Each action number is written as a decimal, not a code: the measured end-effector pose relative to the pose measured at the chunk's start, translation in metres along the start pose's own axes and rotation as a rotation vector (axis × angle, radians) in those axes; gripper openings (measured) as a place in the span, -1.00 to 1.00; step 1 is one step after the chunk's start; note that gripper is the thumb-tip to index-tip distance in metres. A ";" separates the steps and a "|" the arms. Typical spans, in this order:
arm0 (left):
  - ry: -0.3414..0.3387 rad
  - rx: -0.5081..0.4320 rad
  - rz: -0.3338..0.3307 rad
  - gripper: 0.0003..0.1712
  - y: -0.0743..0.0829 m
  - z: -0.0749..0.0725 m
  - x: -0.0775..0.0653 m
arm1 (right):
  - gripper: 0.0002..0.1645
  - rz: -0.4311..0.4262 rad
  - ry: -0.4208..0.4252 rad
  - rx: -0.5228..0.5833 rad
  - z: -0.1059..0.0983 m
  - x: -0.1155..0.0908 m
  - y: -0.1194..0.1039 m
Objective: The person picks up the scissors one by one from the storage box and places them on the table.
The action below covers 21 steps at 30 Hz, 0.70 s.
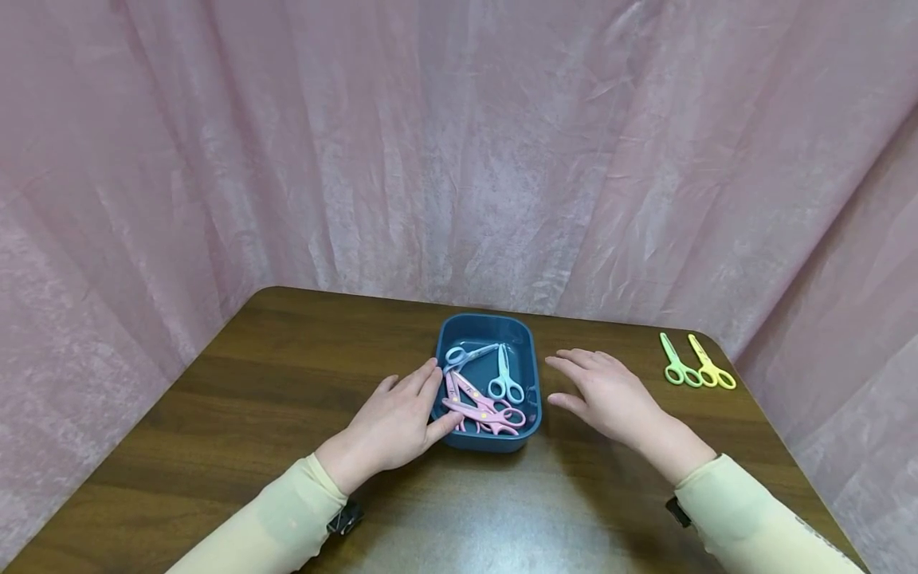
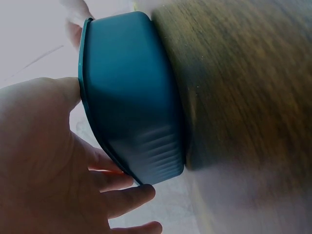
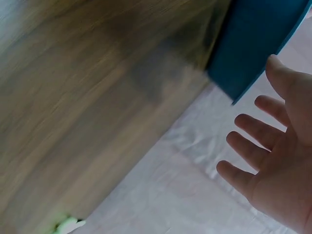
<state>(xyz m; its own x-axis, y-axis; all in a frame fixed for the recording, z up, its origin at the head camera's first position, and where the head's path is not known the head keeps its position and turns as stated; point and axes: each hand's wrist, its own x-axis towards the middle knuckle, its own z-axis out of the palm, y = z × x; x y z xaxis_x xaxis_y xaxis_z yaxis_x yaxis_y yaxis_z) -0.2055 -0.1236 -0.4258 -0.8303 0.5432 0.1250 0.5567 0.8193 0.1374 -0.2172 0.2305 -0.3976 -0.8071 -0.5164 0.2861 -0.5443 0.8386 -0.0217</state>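
Observation:
A dark blue rectangular bin (image 1: 488,442) stands on the table with several pairs of scissors inside. Pink scissors (image 1: 473,412) lie heaped at its near end; light blue scissors (image 1: 504,373) and periwinkle scissors (image 1: 456,358) lie farther back. At the bin's left rim is my left hand (image 1: 393,420), its fingers extended and its thumb reaching over the edge. In the left wrist view the thumb of that hand (image 2: 44,141) meets the rim of the bin (image 2: 129,73). My right hand (image 1: 610,396) hovers just right of the bin, fingers spread, holding nothing.
Green scissors (image 1: 678,370) and yellow scissors (image 1: 710,370) lie side by side near the far right corner of the wooden table (image 1: 287,383). A pink curtain (image 1: 459,159) hangs behind the table and along its right side.

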 end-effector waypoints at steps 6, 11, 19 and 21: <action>-0.008 -0.016 0.003 0.02 0.001 0.000 -0.003 | -0.32 -0.065 0.023 0.026 0.003 0.008 -0.021; -0.022 0.009 -0.006 0.06 -0.001 0.000 -0.003 | -0.31 -0.123 0.039 0.037 0.004 0.016 -0.036; -0.018 0.004 -0.001 0.04 -0.002 0.002 -0.005 | -0.30 -0.152 -0.013 0.045 0.008 0.027 -0.054; -0.013 0.010 0.002 0.03 -0.002 0.002 -0.006 | -0.33 -0.174 -0.020 0.047 0.010 0.031 -0.058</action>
<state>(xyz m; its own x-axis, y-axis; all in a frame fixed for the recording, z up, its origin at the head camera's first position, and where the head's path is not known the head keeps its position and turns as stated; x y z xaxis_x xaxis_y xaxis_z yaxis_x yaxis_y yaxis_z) -0.2020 -0.1277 -0.4283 -0.8295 0.5470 0.1126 0.5580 0.8200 0.1271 -0.2126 0.1642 -0.3968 -0.7039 -0.6568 0.2704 -0.6860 0.7274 -0.0187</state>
